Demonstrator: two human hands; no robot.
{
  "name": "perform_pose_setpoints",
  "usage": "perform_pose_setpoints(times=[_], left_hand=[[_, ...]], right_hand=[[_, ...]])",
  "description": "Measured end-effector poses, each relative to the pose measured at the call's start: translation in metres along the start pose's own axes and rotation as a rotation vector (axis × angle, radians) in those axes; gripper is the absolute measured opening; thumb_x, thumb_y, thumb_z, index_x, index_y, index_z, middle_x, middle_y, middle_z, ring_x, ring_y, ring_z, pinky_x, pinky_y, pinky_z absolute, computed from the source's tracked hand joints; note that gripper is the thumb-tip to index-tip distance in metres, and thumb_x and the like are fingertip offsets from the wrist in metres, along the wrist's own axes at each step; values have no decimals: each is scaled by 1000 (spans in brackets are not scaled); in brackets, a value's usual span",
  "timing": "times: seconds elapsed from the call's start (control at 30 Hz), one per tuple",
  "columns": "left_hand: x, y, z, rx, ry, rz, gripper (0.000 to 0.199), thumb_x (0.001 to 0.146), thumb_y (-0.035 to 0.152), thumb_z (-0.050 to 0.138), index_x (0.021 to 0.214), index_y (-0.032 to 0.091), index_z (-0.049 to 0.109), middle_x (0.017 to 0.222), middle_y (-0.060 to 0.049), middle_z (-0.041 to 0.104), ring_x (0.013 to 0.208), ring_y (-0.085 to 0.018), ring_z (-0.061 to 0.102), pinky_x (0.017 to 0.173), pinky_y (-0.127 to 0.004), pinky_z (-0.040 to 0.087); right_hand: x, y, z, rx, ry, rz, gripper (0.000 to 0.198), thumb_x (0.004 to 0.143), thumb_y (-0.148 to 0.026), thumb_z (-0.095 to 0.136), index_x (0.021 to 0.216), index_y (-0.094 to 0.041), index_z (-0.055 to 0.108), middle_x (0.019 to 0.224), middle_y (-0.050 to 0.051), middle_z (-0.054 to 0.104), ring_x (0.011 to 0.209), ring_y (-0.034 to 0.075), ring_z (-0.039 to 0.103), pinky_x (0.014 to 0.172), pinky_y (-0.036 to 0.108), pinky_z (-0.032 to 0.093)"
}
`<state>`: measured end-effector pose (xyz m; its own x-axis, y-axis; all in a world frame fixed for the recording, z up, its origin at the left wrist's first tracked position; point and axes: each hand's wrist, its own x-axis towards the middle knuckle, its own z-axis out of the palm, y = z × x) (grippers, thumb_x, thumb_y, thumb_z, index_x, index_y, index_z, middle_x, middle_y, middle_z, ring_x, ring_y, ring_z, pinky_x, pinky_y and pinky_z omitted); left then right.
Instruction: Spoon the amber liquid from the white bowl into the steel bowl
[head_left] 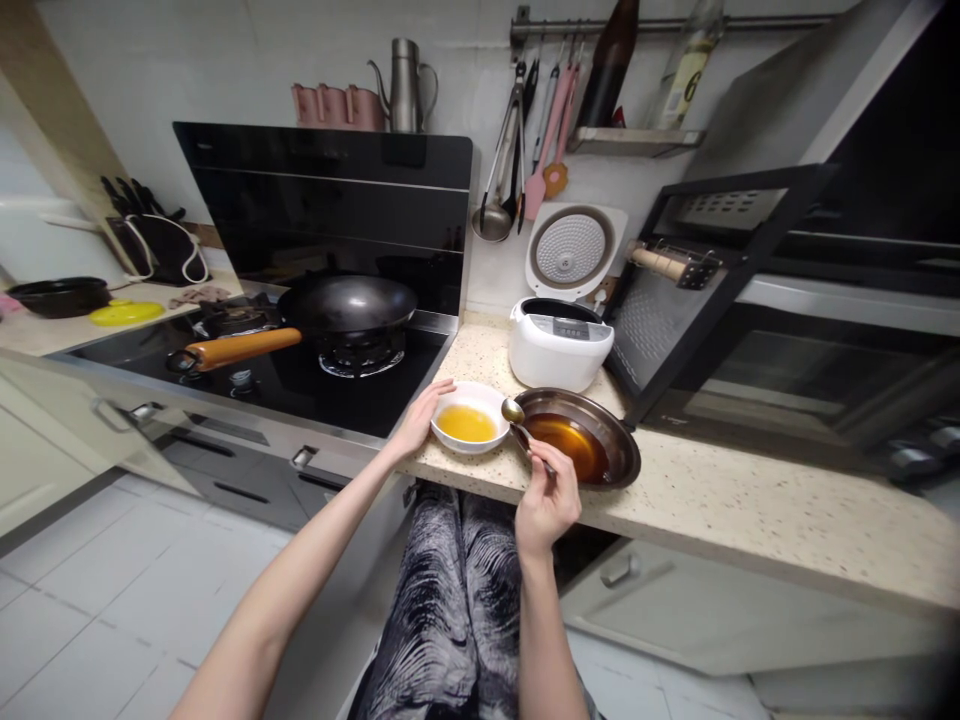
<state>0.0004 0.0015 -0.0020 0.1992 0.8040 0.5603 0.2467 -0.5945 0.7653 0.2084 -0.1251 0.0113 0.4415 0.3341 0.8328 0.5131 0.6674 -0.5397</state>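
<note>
A white bowl with yellow, oily-looking liquid stands at the counter's front edge. My left hand is at its left side, fingers along the rim, holding it. In my right hand I grip a metal spoon by its handle. The spoon's head is tilted above the gap between the white bowl and a dark metal basin. Amber-brown liquid lies in the basin, just right of the bowl. My right fingers hide part of the spoon handle.
Behind the bowls a white rice cooker stands with its lid raised. To the left, a wok with a wooden handle sits on the hob. An oven in a black rack borders the right. Utensils hang above.
</note>
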Motion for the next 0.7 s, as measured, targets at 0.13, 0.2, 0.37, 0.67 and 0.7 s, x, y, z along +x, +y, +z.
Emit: perform_pose_setpoints(times=[0.13,0.2,0.37,0.67,0.7], left_hand=[[0,1,0,4,-4,-4,50,105,45,33,130,17,66,151,-11,55,144,-25,47,128,-46,27],[0,2,0,7,-1,-3,50,105,45,33,130,18,66,151,-11,55,144,-25,48,128,-46,27],[0,0,0,7,3,8,50,105,45,33,129,18,67,151,-10,55,144,-25,48,128,-47,28],[0,-2,0,9,-3,7,50,106,46,33,130,18,67,151,-10,55,144,-25,48,128,-47,28],[0,-2,0,8,-3,8,50,106,46,33,130,18,67,151,-10,55,144,-25,48,128,-47,28]], right_hand=[[3,6,-5,-36,15,-26,13,98,-20,57,100,-19,70,95,7,75,93,20,73,87,37,59],[4,9,-6,-48,18,-24,13,98,-19,57,100,-19,70,95,7,75,93,20,73,87,36,59],[6,13,-9,-77,7,-40,14,98,-19,57,101,-19,70,96,7,74,94,20,72,87,36,58],[5,17,-12,-139,-70,-141,17,97,-12,57,105,-20,69,96,7,73,93,20,71,86,37,59],[5,18,-12,-142,-86,-166,19,96,-10,56,106,-21,69,96,7,73,93,20,70,86,37,59]])
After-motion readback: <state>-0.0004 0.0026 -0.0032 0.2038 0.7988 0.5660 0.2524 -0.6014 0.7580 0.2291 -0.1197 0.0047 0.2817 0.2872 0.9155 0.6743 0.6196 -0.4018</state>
